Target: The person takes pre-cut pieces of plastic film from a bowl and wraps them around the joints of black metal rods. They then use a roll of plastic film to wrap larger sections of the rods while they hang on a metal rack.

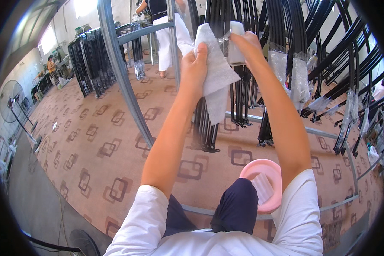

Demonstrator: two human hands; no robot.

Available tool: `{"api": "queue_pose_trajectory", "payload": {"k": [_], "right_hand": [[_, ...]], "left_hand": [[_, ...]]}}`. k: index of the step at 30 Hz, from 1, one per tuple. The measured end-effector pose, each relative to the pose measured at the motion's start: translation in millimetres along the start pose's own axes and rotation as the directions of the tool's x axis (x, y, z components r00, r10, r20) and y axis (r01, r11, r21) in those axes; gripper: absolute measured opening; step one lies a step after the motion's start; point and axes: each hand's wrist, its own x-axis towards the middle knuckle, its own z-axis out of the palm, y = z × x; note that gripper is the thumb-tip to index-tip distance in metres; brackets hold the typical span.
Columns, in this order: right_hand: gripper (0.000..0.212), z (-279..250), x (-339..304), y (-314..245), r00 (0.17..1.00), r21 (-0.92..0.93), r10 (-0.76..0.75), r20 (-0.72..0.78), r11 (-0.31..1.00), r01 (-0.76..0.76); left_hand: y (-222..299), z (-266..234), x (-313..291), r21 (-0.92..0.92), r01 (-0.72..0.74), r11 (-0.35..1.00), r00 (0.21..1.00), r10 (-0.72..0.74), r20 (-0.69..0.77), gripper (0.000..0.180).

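Observation:
My left hand (195, 68) is closed on a thin white foam sheet (219, 70), its thumb pointing up along the sheet. The sheet's loose corners hang down in front of a bundle of black rods (206, 123). To the right of it my right hand (248, 45) is closed at a second white foam piece (236, 53), its fingers pinching near the top. Clear, shiny film (224, 39) shows between the two hands. Whether the second piece wraps rods behind it I cannot tell.
More black rod bundles (286, 25) hang at the right, some with clear plastic (301, 81) round them. A grey metal frame (126, 81) stands at left. A pink basin (275, 170) holds white foam pieces (262, 187) beside my knee. A person (162, 38) stands beyond; a fan (15, 100) is far left.

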Motion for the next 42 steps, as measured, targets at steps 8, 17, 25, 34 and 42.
{"api": "queue_pose_trajectory", "payload": {"k": [8,17,25,34,42], "right_hand": [[0.021,30.1,-13.4,-3.4,0.891,0.558,0.091,0.446,0.750,-0.356],[0.036,48.2,-24.5,-5.0,0.842,0.704,-0.170,0.512,0.645,-0.297],[0.042,54.8,-32.4,-1.6,0.809,0.804,-0.164,0.565,0.327,-0.496],[0.066,26.3,-42.4,-12.5,0.818,0.738,-0.092,0.568,0.497,-0.457],[0.030,-7.8,-88.5,-41.2,0.924,0.503,-0.024,0.383,0.844,-0.186]], "left_hand": [[11.5,-3.2,-13.8,0.383,-0.453,0.805,0.891,0.430,0.148,0.029],[30.4,9.3,-13.2,0.560,-0.335,0.758,0.897,0.438,-0.055,0.019],[21.3,7.1,-10.9,0.955,-0.284,0.090,0.578,0.810,0.095,0.035],[41.8,-8.1,7.0,0.064,0.164,0.984,0.970,-0.173,0.169,0.069],[17.9,-14.5,12.7,-0.065,0.116,0.991,0.964,-0.097,0.247,0.057]]}}
